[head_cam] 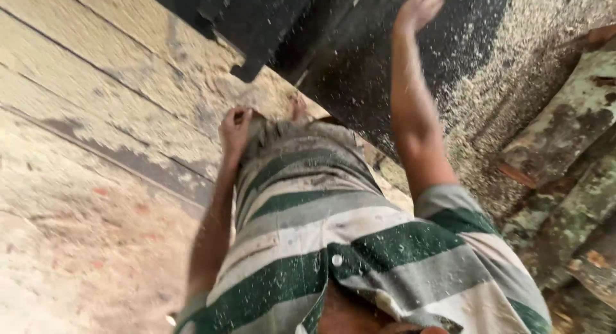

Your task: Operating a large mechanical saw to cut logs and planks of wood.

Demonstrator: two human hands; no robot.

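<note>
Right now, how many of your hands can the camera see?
2. The left hand is at the shirt hem by the waist; the right hand is raised near the top edge, over sawdust. Neither visibly holds anything.

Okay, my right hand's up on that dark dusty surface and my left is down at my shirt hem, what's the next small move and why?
Probably sweep the right hand across the dark surface toward the sawdust heap: loose sawdust speckles the surface beneath the open palm. The left hand grips the striped shirt hem, so it can hold as it is.
</note>
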